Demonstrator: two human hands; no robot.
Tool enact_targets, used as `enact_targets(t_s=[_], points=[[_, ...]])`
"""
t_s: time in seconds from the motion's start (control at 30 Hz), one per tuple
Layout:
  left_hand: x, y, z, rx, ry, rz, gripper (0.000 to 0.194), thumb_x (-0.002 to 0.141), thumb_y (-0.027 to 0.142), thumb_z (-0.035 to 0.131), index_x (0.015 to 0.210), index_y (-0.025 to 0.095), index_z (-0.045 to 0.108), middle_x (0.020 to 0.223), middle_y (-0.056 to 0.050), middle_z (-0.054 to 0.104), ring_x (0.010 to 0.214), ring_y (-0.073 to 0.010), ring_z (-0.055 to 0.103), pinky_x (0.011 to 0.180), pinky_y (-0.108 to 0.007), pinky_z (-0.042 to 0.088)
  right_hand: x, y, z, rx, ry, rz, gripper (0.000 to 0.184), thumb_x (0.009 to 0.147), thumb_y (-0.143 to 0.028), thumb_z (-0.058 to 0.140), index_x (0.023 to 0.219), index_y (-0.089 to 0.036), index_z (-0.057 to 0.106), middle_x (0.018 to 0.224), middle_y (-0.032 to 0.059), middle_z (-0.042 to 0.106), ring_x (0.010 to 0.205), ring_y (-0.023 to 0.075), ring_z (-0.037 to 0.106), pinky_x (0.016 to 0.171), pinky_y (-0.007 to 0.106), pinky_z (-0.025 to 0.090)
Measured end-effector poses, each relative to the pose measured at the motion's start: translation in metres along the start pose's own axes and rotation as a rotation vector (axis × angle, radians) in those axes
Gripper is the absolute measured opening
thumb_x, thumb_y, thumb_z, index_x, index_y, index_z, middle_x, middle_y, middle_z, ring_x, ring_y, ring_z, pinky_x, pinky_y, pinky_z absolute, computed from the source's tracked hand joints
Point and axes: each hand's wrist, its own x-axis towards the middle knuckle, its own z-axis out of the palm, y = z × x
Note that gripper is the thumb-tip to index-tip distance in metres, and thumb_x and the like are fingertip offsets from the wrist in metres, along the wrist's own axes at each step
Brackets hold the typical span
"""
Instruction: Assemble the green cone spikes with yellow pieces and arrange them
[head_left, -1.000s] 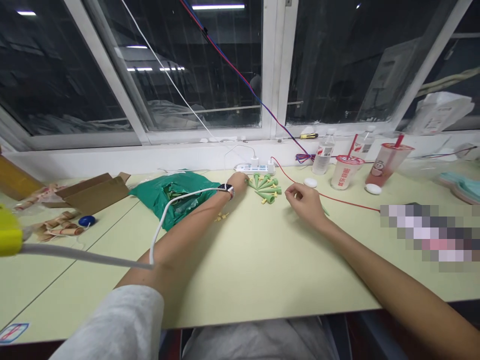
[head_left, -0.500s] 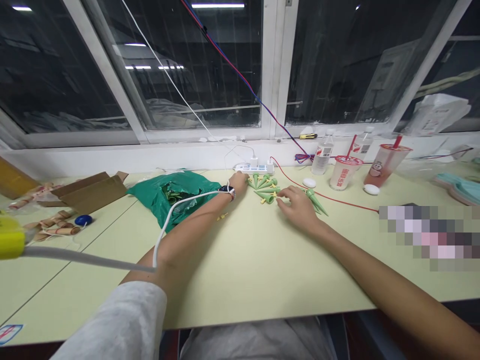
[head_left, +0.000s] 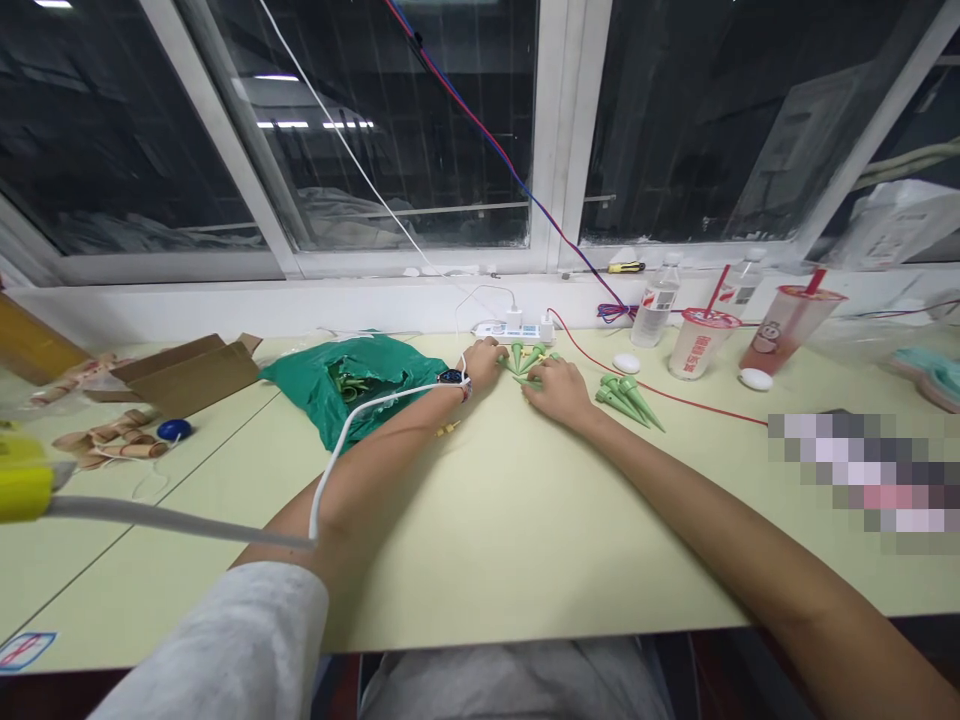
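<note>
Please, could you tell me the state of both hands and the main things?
Left hand: by green spikes, grip unclear.
Right hand: at green spikes, grip unclear.
Rightmost green spikes: lying together.
Green bag: open.
Cardboard box: open.
Power strip: two plugs inserted.
Water bottles: upright.
Drink cups: upright, straws inserted.

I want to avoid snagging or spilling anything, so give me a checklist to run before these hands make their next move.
1. Right hand at the green cones: ok.
2. Firm hold on a cone: cannot tell; the grasp is partly hidden.
3. Left hand free of the white cable: not ok; it crosses the wrist in view.
4. Separate cone cluster clear of the red cable: cannot tell; they look very close.
5. Drink cups upright: ok.
</note>
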Motion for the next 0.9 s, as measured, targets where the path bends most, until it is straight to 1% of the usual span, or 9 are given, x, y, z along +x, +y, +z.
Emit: enact_targets(t_s=[0.13,0.23,0.4,0.57,0.67,0.73,0.8,0.9], points=[[0.0,0.001,0.0,0.009,0.006,0.001,0.041,0.088,0.015,0.055,0.123,0.029,0.072,0.138,-0.008,0.06,0.125,-0.0289,0.058,0.101,-0.039,0.049,0.002,-0.002,-0.001,-0.012,-0.031,0.048,0.02,0.093,-0.028,0.061,0.103,-0.019,0.076,0.113,0.012,0.071,0.111,0.0279,0.057,0.095,0.038,0.038],[0.0,0.0,0.0,0.011,0.014,0.003,0.042,0.087,0.014,0.055,0.123,0.029,0.072,0.137,-0.008,0.061,0.125,-0.0291,0.058,0.101,-0.04,0.049,0.003,-0.001,-0.001,-0.016,-0.031,0.077,0.02,0.093,-0.023,0.058,0.102,-0.019,0.076,0.114,0.0125,0.071,0.111,0.0277,0.057,0.095,0.038,0.038],[-0.001,-0.001,0.002,0.005,0.03,-0.005,0.042,0.087,0.014,0.056,0.123,0.029,0.072,0.136,-0.007,0.061,0.124,-0.0288,0.058,0.102,-0.04,0.048,0.002,0.0,-0.001,-0.031,-0.014,0.122,0.02,0.091,-0.024,0.058,0.098,-0.018,0.076,0.113,0.0136,0.07,0.109,0.0289,0.058,0.094,0.039,0.039],[-0.001,-0.002,0.003,-0.016,0.048,-0.005,0.042,0.086,0.014,0.057,0.122,0.028,0.072,0.133,-0.009,0.062,0.122,-0.0295,0.059,0.101,-0.041,0.049,0.002,-0.002,0.0,-0.043,-0.025,0.16,0.023,0.092,-0.025,0.057,0.101,-0.016,0.076,0.116,0.0157,0.069,0.112,0.0305,0.057,0.097,0.04,0.039],[-0.003,-0.001,0.001,-0.032,0.061,0.011,0.044,0.084,0.013,0.058,0.123,0.028,0.072,0.135,-0.01,0.061,0.122,-0.031,0.058,0.102,-0.043,0.048,0.001,-0.002,-0.001,-0.037,-0.025,0.166,0.023,0.091,-0.026,0.057,0.1,-0.016,0.076,0.115,0.0157,0.07,0.112,0.0312,0.057,0.096,0.041,0.04],[-0.007,0.002,-0.003,-0.043,0.069,0.033,0.046,0.083,0.011,0.059,0.124,0.027,0.071,0.137,-0.011,0.059,0.124,-0.0317,0.057,0.104,-0.044,0.047,0.001,-0.001,-0.004,-0.025,-0.013,0.16,0.025,0.092,-0.027,0.056,0.102,-0.016,0.076,0.115,0.0154,0.07,0.111,0.0311,0.058,0.097,0.041,0.04],[-0.014,0.008,-0.008,-0.059,0.076,0.061,0.045,0.084,0.012,0.058,0.124,0.026,0.07,0.136,-0.011,0.059,0.123,-0.031,0.057,0.106,-0.044,0.045,-0.001,0.003,-0.008,-0.019,0.014,0.147,0.027,0.093,-0.025,0.054,0.106,-0.016,0.076,0.115,0.0153,0.071,0.112,0.0306,0.058,0.098,0.04,0.04],[-0.03,0.023,-0.015,-0.096,0.082,0.09,0.036,0.088,0.017,0.056,0.12,0.023,0.072,0.121,-0.011,0.064,0.118,-0.0289,0.059,0.103,-0.041,0.047,-0.005,0.016,-0.017,-0.027,0.031,0.141,0.029,0.092,-0.018,0.051,0.109,-0.016,0.075,0.115,0.0153,0.071,0.112,0.0301,0.058,0.098,0.038,0.041]])
